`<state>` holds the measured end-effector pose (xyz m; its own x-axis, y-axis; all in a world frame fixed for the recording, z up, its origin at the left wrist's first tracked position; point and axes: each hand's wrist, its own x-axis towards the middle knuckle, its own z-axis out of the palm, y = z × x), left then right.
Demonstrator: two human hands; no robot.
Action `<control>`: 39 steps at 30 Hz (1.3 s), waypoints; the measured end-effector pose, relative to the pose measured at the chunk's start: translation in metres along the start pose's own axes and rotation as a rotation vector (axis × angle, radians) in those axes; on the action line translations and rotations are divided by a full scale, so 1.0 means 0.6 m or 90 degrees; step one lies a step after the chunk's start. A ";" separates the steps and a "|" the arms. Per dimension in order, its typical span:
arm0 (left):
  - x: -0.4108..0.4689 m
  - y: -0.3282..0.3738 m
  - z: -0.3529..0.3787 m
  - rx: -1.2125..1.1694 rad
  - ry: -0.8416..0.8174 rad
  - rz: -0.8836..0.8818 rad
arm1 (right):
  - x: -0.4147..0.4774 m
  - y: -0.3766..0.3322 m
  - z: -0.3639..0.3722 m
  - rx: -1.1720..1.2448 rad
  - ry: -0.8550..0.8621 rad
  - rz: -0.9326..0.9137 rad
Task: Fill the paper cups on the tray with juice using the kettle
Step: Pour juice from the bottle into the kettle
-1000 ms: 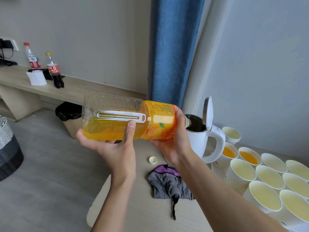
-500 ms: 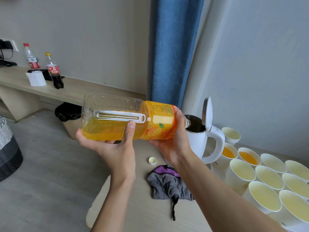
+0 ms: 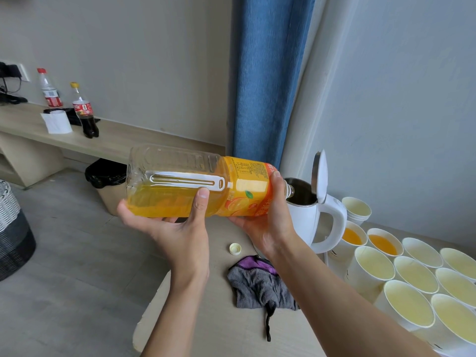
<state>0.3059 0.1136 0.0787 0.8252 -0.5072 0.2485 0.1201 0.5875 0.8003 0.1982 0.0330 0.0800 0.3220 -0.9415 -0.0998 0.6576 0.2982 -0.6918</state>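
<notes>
Over the near edge of a pale, smooth table (image 3: 206,318), the head view shows a big clear plastic juice bottle (image 3: 180,181) held almost level, ribbed at its base and wrapped in a glossy orange label toward the neck. Orange juice lies along its lower side. The left hand (image 3: 177,228) cups the base end from below, fingers curled under and thumb pressed up the side. The right hand (image 3: 268,222) wraps the labelled shoulder, fingers curled around it. The bottle's uncapped neck sits over the open mouth of a white plastic kettle (image 3: 304,222) with a dark metal inside, a looped handle and its round lid (image 3: 320,176) tipped upright.

Just right of the kettle, white paper cups (image 3: 412,274) stand packed rim to rim. Two near the kettle hold juice (image 3: 351,235) (image 3: 383,244); the others show only pale insides. A short stack of cups (image 3: 356,208) stands behind them.

On the table lie a small yellow bottle cap (image 3: 235,248) and a crumpled grey cloth (image 3: 260,287) with purple trim. A blue curtain (image 3: 268,78) hangs behind. Two soda bottles (image 3: 51,91) (image 3: 86,112) stand on a long wooden shelf (image 3: 116,143), with a black-lined bin (image 3: 108,176) below it and a woven basket (image 3: 13,228) at far left.
</notes>
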 end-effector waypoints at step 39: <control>0.001 -0.005 0.000 -0.002 0.003 0.004 | 0.000 0.001 0.000 0.010 -0.002 0.007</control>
<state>0.3062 0.1113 0.0765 0.8288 -0.5005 0.2503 0.1174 0.5928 0.7967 0.1983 0.0330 0.0796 0.3316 -0.9375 -0.1051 0.6647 0.3112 -0.6792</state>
